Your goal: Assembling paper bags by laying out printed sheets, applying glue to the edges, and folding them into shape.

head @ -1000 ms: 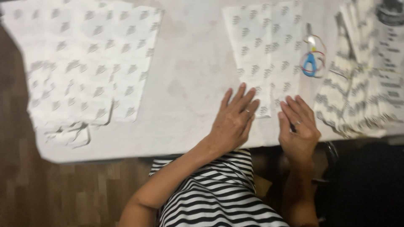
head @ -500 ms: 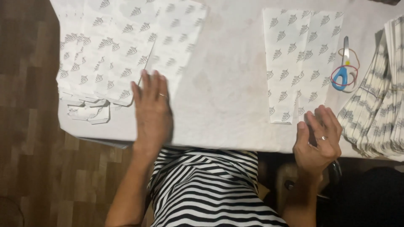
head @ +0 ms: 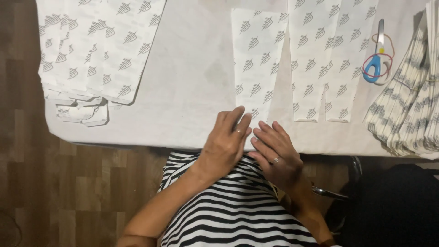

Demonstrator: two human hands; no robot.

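On white table (head: pixel 192 91): printed paper sheets (head: pixel 256 55), scissors (head: pixel 377 64); wooden floor (head: pixel 55 192).

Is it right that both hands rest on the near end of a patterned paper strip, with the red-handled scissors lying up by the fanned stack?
Not quite: the head view shows the scissors have blue handles. The left hand and right hand do rest on the patterned paper strip, beside the fanned stack.

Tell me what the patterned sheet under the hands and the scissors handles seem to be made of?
Patterned sheet: likely thin matte paper, lying flat with crisp straight edges. Scissors: blue handles look like smooth plastic; the blades look metallic. Both hands press flat on the sheet's near end.
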